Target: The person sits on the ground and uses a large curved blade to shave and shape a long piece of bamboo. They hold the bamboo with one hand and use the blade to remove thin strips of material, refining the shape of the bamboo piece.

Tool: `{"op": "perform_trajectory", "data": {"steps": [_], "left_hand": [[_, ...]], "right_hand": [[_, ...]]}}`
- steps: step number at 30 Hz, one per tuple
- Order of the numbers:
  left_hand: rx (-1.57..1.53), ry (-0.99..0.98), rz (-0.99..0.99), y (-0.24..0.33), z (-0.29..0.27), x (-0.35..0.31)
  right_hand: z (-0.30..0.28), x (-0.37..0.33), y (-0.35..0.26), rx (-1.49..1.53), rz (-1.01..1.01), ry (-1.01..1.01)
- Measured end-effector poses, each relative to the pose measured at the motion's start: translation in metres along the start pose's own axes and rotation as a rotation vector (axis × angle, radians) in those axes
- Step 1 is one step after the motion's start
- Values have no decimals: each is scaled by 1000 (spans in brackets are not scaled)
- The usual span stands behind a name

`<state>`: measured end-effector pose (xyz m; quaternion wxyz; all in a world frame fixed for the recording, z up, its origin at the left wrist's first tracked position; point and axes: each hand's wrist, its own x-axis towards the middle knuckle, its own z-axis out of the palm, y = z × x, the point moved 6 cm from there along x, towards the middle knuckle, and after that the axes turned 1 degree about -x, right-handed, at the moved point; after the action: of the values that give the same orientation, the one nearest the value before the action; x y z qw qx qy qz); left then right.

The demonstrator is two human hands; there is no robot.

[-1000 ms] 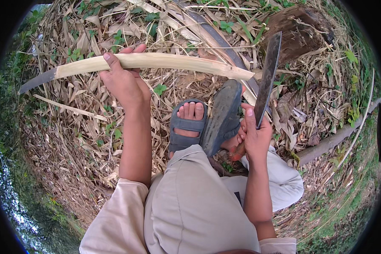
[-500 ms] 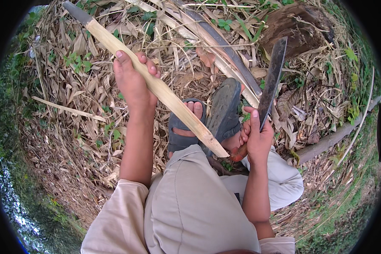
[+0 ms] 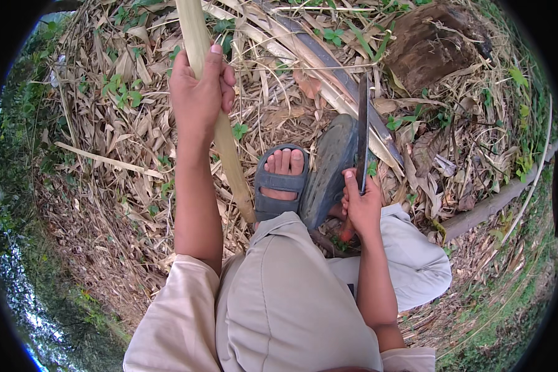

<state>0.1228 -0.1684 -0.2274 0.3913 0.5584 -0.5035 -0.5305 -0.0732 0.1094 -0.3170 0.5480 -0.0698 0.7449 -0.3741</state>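
My left hand (image 3: 199,93) is closed around a pale, peeled wooden pole (image 3: 230,164). The pole slants from the top edge of the view down to a tapered end beside my sandalled foot; its upper end lies out of view. In my right hand (image 3: 362,201) is a machete (image 3: 363,124), its dark narrow blade pointing away from me, seen nearly edge-on. Part of its reddish-brown handle shows below my fingers. The blade and the pole are apart, with my two dark sandals (image 3: 281,185) between them.
Dry leaves cover the ground. Dark-barked split pieces of wood (image 3: 328,62) lie ahead of my feet. A brown stump (image 3: 433,46) stands at the far right, and a thin log (image 3: 493,201) lies to the right. A pale strip (image 3: 108,160) rests on the leaves at left.
The pole has swung steeper, its near end moving left off my sandals and its far end leaving the view. My right hand has turned the machete more upright and edge-on.
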Motion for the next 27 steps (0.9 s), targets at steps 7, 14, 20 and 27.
{"op": "perform_trajectory", "data": {"steps": [7,14,20,27], "left_hand": [[-110,-254,-400,-48,9,-30],[-281,-315,-608,-68,21,-45],[-352,-356,-626,-75,15,-52],[-100,-326,-486,-53,9,-63]], "right_hand": [[-5,18,16,79,29,45],[-14,34,14,183,197,-17],[-14,32,20,210,189,-34],[-9,31,16,199,140,-45]]}}
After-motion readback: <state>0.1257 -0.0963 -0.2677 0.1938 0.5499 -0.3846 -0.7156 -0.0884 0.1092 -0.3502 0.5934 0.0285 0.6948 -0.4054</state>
